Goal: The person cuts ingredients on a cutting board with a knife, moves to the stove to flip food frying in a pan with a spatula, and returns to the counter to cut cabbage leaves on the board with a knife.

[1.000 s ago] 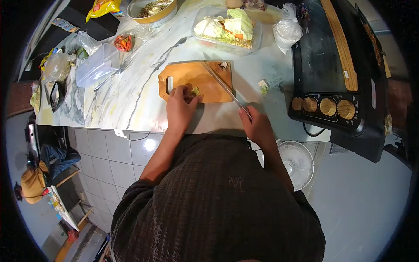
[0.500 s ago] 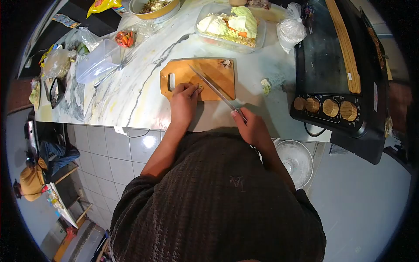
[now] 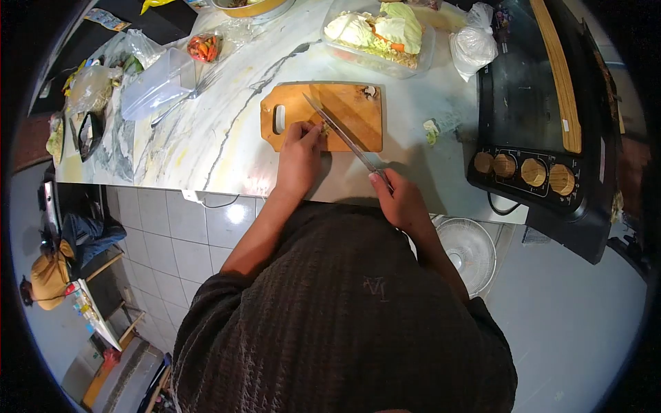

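Note:
A wooden cutting board [image 3: 292,103] with a handle slot lies on the marble-patterned counter. My right hand [image 3: 398,199] is closed round the handle of a long kitchen knife [image 3: 343,138]. Its blade slants up and left across the board, beside the fingers of my left hand. Those fingers are bent and pressed together on the board's lower edge. By the fingertips of my left hand [image 3: 300,155] is a small pale brownish food piece [image 3: 325,129], mostly covered and too small to name. A small dark-and-white scrap [image 3: 370,91] sits in the board's upper right corner.
Beyond the board stands a clear plastic container [image 3: 375,60] with cabbage and shredded vegetables. A tied bag of white stuff [image 3: 474,45] and a black oven [image 3: 530,103] are at right. Left are an empty clear container [image 3: 162,86], chillies [image 3: 204,48] and plastic bags [image 3: 93,89].
The view has tilted a little, so the board and counter items sit slightly higher and further right. Both hands keep nearly the same pose, the knife still across the board.

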Demonstrator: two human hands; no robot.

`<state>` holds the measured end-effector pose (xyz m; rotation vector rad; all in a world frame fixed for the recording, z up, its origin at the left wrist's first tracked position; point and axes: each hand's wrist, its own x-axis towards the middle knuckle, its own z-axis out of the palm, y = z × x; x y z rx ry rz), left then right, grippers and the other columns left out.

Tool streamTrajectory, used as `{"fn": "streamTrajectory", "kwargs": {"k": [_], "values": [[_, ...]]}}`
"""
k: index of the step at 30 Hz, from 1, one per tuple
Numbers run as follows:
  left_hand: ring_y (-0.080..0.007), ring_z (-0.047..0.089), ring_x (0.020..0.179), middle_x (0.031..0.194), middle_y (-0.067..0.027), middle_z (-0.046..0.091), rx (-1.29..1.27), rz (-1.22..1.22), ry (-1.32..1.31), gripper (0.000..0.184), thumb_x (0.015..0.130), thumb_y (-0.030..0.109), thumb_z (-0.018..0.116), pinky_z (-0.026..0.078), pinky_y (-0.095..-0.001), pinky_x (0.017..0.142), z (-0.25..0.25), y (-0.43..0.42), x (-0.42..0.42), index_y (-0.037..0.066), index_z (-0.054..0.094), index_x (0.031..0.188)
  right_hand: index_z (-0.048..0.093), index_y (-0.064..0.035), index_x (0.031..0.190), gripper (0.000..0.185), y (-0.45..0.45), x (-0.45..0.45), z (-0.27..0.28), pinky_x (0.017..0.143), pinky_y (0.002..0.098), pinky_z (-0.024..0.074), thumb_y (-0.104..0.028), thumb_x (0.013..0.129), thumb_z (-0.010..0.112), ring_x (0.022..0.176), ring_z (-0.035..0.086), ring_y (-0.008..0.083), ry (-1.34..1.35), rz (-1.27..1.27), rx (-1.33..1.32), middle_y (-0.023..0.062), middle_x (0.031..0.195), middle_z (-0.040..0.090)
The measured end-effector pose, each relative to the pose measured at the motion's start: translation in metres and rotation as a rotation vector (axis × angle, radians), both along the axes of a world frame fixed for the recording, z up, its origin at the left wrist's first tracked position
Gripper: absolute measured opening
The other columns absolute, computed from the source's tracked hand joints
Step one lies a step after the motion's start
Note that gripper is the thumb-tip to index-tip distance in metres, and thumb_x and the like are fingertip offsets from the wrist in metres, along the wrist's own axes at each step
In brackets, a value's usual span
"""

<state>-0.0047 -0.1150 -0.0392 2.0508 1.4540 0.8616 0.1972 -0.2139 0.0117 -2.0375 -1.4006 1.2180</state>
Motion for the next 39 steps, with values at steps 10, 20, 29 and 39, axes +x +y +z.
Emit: {"fn": "streamTrajectory", "kwargs": {"k": [10, 20, 29, 39], "values": [[-0.0339, 0.066, 0.083, 0.089, -0.0146, 0.068, -0.067, 0.088, -0.015, 0.014, 0.082, 0.003, 0.069, 0.053, -0.0417, 0.073, 0.007, 0.003, 0.001, 0.002, 0.074, 0.095, 0.062, -0.0027, 0.098, 0.035, -0.003, -0.004, 0.005, 0.069, 0.0529, 0.0479, -0.037, 0.098, 0.055, 0.083, 0.062, 0.0498, 0.013, 0.02, -0.049, 0.0277, 0.082, 0.065], [-0.0332, 0.065, 0.081, 0.088, -0.0132, 0.066, -0.06, 0.077, -0.058, 0.011, 0.083, 0.006, 0.07, 0.053, -0.0415, 0.072, 0.005, 0.006, -0.002, 0.003, 0.074, 0.093, 0.058, -0.0031, 0.092, 0.034, -0.003, -0.004, -0.003, 0.068, 0.0577, 0.0469, -0.036, 0.099, 0.053, 0.08, 0.062, 0.0498, -0.083, 0.094, 0.01, 0.0267, 0.079, 0.064], [-0.0331, 0.065, 0.083, 0.089, -0.0125, 0.066, 0.0, 0.051, -0.095, 0.008, 0.083, 0.004, 0.068, 0.052, -0.0411, 0.073, -0.001, 0.006, -0.003, 0.003, 0.073, 0.09, 0.048, -0.002, 0.095, 0.029, 0.0, -0.016, -0.031, 0.061, 0.0572, 0.047, -0.029, 0.099, 0.057, 0.073, 0.062, 0.0493, -0.286, 0.189, 0.102, 0.0284, 0.074, 0.063], [-0.0319, 0.065, 0.079, 0.088, -0.0124, 0.066, 0.045, 0.018, -0.091, 0.008, 0.084, 0.005, 0.071, 0.052, -0.04, 0.069, -0.003, 0.005, -0.006, 0.002, 0.072, 0.091, 0.048, -0.0012, 0.094, 0.031, -0.008, -0.011, -0.029, 0.061, 0.0562, 0.0477, -0.03, 0.098, 0.058, 0.073, 0.062, 0.05, -0.358, 0.134, 0.072, 0.0287, 0.073, 0.062]]}}
